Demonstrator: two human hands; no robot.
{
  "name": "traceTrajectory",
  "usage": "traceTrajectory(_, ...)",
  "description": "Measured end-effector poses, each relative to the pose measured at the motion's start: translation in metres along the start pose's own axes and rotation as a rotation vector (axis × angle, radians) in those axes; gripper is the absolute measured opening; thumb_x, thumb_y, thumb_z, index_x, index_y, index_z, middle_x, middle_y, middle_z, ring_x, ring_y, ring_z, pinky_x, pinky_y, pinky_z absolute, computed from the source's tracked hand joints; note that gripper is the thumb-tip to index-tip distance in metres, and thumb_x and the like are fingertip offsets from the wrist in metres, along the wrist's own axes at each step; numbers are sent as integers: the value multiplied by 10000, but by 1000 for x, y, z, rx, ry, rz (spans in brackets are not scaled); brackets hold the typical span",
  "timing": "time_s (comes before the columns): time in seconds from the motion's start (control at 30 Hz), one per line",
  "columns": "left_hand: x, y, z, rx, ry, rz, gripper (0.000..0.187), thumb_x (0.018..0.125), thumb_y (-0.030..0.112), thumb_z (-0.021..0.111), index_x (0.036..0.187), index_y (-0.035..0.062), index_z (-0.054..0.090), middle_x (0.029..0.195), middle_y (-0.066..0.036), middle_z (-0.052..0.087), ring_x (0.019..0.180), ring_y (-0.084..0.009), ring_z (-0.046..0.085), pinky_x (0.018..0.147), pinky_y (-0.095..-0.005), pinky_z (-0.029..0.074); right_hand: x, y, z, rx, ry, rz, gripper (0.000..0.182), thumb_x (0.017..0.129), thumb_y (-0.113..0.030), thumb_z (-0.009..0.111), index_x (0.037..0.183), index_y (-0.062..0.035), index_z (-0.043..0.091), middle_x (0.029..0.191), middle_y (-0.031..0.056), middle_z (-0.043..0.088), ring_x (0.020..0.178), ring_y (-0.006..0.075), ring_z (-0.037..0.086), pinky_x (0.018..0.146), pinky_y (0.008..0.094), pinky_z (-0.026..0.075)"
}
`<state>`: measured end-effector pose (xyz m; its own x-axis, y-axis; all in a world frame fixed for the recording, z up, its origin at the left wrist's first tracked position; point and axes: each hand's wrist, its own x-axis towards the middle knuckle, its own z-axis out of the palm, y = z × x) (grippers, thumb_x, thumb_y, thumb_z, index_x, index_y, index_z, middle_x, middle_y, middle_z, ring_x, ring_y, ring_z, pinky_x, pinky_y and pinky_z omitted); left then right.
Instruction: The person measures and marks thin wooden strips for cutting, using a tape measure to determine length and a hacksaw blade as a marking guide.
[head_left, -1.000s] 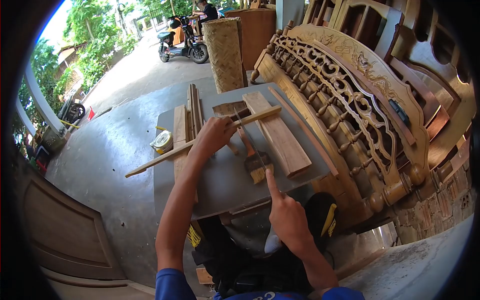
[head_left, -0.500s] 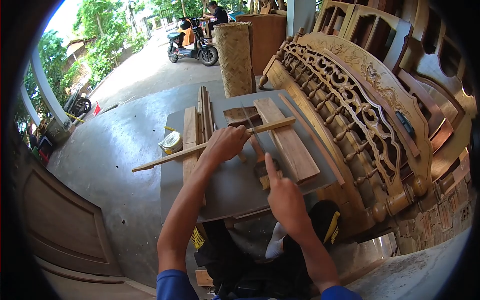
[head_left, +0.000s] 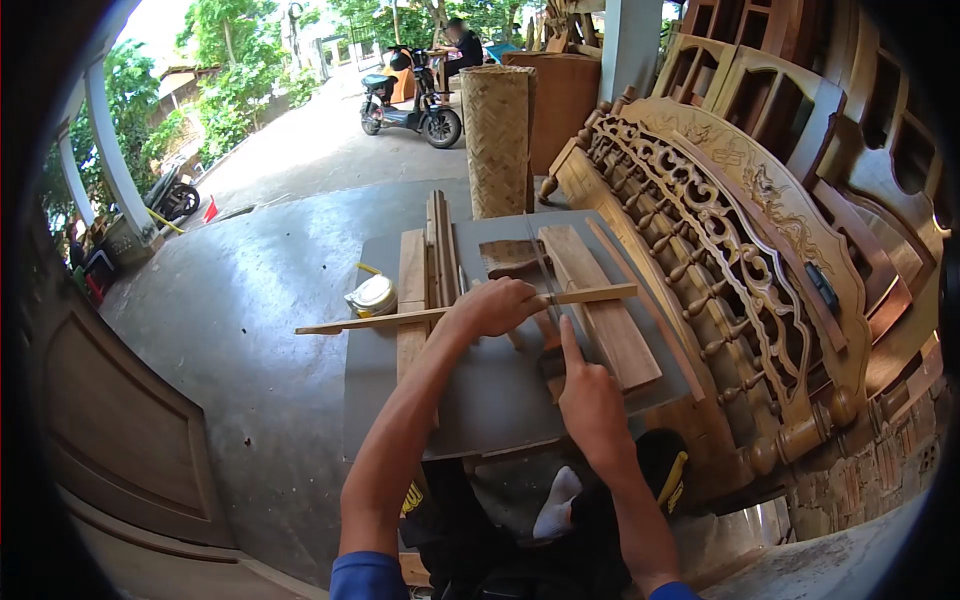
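Note:
My left hand (head_left: pixel 500 305) is closed around a thin wooden strip (head_left: pixel 380 321), which lies crosswise over a narrow board (head_left: pixel 411 290) and a wider board (head_left: pixel 603 310). My right hand (head_left: pixel 594 398) is curled, its index finger stretched forward along a thin saw blade (head_left: pixel 543 258); the handle is hidden in the palm. That blade crosses the strip just right of my left hand. Beneath the blade lies a flat brush (head_left: pixel 552 368) with a reddish-brown handle, left of my right hand. A dark wooden-handled tool (head_left: pixel 520 268) rests beyond my left hand.
The grey tabletop (head_left: pixel 480 395) also bears a white tape measure (head_left: pixel 373 296) and grooved wood strips (head_left: pixel 440 245). A woven roll (head_left: pixel 498 140) stands behind it, carved wooden panels (head_left: pixel 700 230) at right. Farther back are a scooter (head_left: pixel 415 112) and a seated person (head_left: pixel 465 48).
The view has shifted, so the table and its contents appear lower and farther right. My right hand and the saw blade have moved slightly forward across the strip; my left hand still grips it.

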<state>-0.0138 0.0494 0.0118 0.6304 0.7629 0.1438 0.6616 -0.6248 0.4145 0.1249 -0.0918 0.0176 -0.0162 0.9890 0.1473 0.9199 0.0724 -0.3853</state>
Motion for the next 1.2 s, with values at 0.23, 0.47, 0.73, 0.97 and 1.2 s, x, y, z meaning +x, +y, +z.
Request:
traceTrajectory(0.23,0,3,4,97,144,-84,328,876,296,456,763,17,587,732,-189,594,725,-378,562,648,-451,432,12,-4,4,47,-2,51,675,755,30,462,1375,-73,215,708,228,597,694,369,619,635,446,506)
traceTrajectory(0.47,-7,10,-13,78,145,-10,330,877,294,453,779,9,586,736,-194,589,714,-386,557,648,-460,432,-50,-11,-19,48,-112,118,710,727,51,452,1379,-94,211,674,235,581,669,381,607,621,457,485)
traceTrajectory(0.73,6,-15,-5,156,66,86,296,898,249,422,849,11,593,788,-180,581,775,-360,559,699,-438,432,-72,0,-37,-16,-180,131,728,715,40,478,1380,-89,210,676,211,579,674,363,611,651,437,497)
traceTrajectory(0.97,7,-22,1,306,50,150,235,880,179,415,906,11,578,786,-146,556,759,-332,548,693,-421,424,57,-10,15,27,83,-36,630,783,16,442,1371,-80,235,746,232,604,734,355,620,664,426,509)
traceTrajectory(1.2,5,-9,1,-54,-64,-33,338,885,284,433,869,-8,601,858,-188,593,836,-354,550,749,-418,423,29,-9,18,39,70,31,648,783,20,445,1377,-61,199,757,241,608,735,363,622,646,454,509)
